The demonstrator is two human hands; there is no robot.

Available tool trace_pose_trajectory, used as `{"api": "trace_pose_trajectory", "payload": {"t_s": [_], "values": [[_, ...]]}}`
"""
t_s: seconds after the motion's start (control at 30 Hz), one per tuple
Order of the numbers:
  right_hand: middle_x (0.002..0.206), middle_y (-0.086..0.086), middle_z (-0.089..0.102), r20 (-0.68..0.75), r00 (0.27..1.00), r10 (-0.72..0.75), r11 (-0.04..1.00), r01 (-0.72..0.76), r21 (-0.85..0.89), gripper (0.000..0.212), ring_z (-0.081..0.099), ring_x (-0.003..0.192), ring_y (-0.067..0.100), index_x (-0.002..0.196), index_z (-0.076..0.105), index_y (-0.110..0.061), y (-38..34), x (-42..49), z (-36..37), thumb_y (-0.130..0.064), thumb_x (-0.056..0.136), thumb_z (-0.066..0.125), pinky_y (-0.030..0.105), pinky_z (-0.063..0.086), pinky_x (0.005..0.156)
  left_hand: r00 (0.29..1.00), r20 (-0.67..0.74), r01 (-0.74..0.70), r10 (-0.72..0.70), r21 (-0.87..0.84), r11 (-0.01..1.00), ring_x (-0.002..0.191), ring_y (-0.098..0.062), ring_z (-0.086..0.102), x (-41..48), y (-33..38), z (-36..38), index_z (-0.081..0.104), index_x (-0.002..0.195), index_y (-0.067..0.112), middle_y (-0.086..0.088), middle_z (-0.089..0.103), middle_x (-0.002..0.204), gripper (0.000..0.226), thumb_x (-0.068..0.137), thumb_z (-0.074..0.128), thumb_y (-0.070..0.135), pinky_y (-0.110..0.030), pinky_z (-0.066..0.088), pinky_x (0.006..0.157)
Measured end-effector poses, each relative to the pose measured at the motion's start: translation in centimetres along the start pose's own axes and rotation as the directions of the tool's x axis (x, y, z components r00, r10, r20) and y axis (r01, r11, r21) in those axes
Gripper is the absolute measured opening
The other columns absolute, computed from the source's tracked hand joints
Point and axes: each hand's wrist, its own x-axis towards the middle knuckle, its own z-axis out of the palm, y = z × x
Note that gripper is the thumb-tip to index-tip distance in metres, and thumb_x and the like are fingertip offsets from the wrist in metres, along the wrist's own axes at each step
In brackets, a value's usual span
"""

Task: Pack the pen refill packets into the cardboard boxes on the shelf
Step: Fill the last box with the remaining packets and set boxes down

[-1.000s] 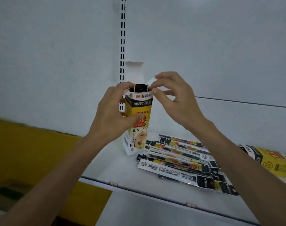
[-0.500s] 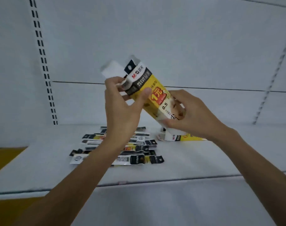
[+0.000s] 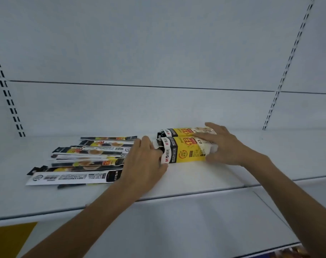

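A yellow, black and white cardboard box lies on its side on the white shelf. My left hand presses against its left, flap end. My right hand grips its right end, fingers over the top. A second, similar box lies flat right behind it, touching it. Several loose pen refill packets lie fanned out on the shelf to the left of my left hand.
The shelf's front edge runs across below my forearms, with a lower shelf beneath. White back panels and slotted uprights stand behind. Bare shelf lies to the right of the boxes. A yellow surface shows at bottom left.
The box was upright with my fingers at its top flap, then tilted in the air; now it lies flat on the shelf in front of the second box, both hands still on it.
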Motion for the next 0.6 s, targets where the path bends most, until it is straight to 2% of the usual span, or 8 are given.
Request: {"api": "trace_pose_trajectory", "payload": {"t_s": [0.07, 0.2, 0.3, 0.37, 0.43, 0.5, 0.53, 0.6], "values": [[0.154, -0.006, 0.018, 0.006, 0.999, -0.045, 0.998, 0.045, 0.033, 0.077, 0.012, 0.142, 0.019, 0.139, 0.028, -0.044, 0.4, 0.9, 0.4, -0.046, 0.070, 0.064, 0.056, 0.023, 0.110, 0.997, 0.071, 0.021, -0.017, -0.054, 0.998, 0.116, -0.020, 0.033, 1.1, -0.1, 0.4, 0.056, 0.118, 0.019, -0.005, 0.036, 0.119, 0.036, 0.088, 0.052, 0.039, -0.029, 0.035, 0.092], [0.152, -0.011, 0.027, -0.007, 0.999, -0.053, 0.996, 0.053, 0.070, 0.089, 0.020, 0.141, 0.015, 0.140, 0.022, -0.048, 2.0, 3.6, 1.1, -0.067, 0.055, 0.042, 0.055, 0.028, 0.108, 0.981, 0.191, 0.056, -0.039, -0.088, 0.995, 0.113, -0.023, 0.042, 3.3, -0.6, 1.5, 0.049, 0.125, 0.016, -0.007, 0.037, 0.127, 0.037, 0.091, 0.046, 0.033, -0.036, 0.041, 0.092], [0.156, -0.011, 0.014, 0.052, 0.999, -0.008, 1.000, 0.009, -0.025, 0.073, 0.009, 0.144, 0.015, 0.137, 0.010, -0.053, 2.0, 5.0, 1.0, -0.053, 0.077, 0.051, 0.059, 0.019, 0.111, 0.978, 0.208, 0.029, -0.022, -0.033, 0.999, 0.113, -0.023, 0.042, 3.4, -1.1, 1.6, 0.042, 0.130, 0.021, -0.007, 0.045, 0.124, 0.042, 0.091, 0.043, 0.037, -0.035, 0.036, 0.091], [0.158, -0.008, 0.004, 0.070, 0.996, 0.055, 0.981, -0.041, -0.189, 0.075, 0.002, 0.145, 0.016, 0.144, 0.003, -0.045, 1.5, 5.6, 1.1, -0.037, 0.089, 0.052, 0.063, 0.009, 0.110, 0.989, 0.148, 0.006, 0.006, -0.076, 0.997, 0.118, -0.020, 0.039, 2.8, -2.0, 0.8, 0.041, 0.132, 0.026, -0.003, 0.044, 0.128, 0.045, 0.089, 0.048, 0.038, -0.033, 0.032, 0.096], [0.158, -0.002, -0.002, 0.033, 0.999, 0.034, 0.952, -0.022, -0.306, 0.081, -0.004, 0.145, 0.019, 0.147, -0.003, -0.035, -0.1, 5.8, 1.0, -0.034, 0.088, 0.053, 0.063, 0.005, 0.109, 0.996, 0.088, -0.006, 0.024, -0.198, 0.980, 0.121, -0.015, 0.039, 1.8, -3.5, -0.7, 0.046, 0.128, 0.027, 0.003, 0.045, 0.130, 0.042, 0.088, 0.053, 0.035, -0.030, 0.031, 0.101], [0.158, 0.000, 0.001, -0.043, 0.995, -0.089, 0.969, 0.076, -0.236, 0.081, -0.001, 0.145, 0.018, 0.148, 0.004, -0.031, -2.8, 5.7, 1.0, -0.028, 0.087, 0.056, 0.057, 0.007, 0.113, 0.999, -0.010, -0.042, 0.041, -0.308, 0.950, 0.115, -0.010, 0.046, 0.7, -5.4, -2.4, 0.057, 0.116, 0.027, 0.006, 0.052, 0.122, 0.030, 0.086, 0.058, 0.030, -0.027, 0.035, 0.098], [0.157, -0.001, 0.009, -0.096, 0.981, -0.167, 0.979, 0.154, -0.133, 0.076, 0.008, 0.144, 0.017, 0.148, 0.013, -0.028, -4.4, 5.7, 1.0, -0.021, 0.086, 0.056, 0.049, 0.012, 0.115, 0.997, -0.067, -0.054, 0.032, -0.349, 0.936, 0.109, -0.007, 0.050, 0.0, -6.5, -3.3, 0.062, 0.109, 0.026, 0.009, 0.056, 0.115, 0.024, 0.086, 0.059, 0.027, -0.024, 0.038, 0.095], [0.145, -0.002, 0.039, -0.195, 0.932, -0.305, 0.939, 0.329, 0.105, 0.056, 0.039, 0.128, 0.007, 0.139, 0.040, -0.022, -8.0, 5.7, 1.3, -0.014, 0.086, 0.056, 0.019, 0.030, 0.107, 0.993, -0.118, -0.035, -0.013, -0.395, 0.918, 0.098, 0.002, 0.054, -1.5, -8.8, -4.9, 0.066, 0.098, 0.029, 0.016, 0.061, 0.102, 0.016, 0.085, 0.060, 0.023, -0.011, 0.038, 0.086]]}}
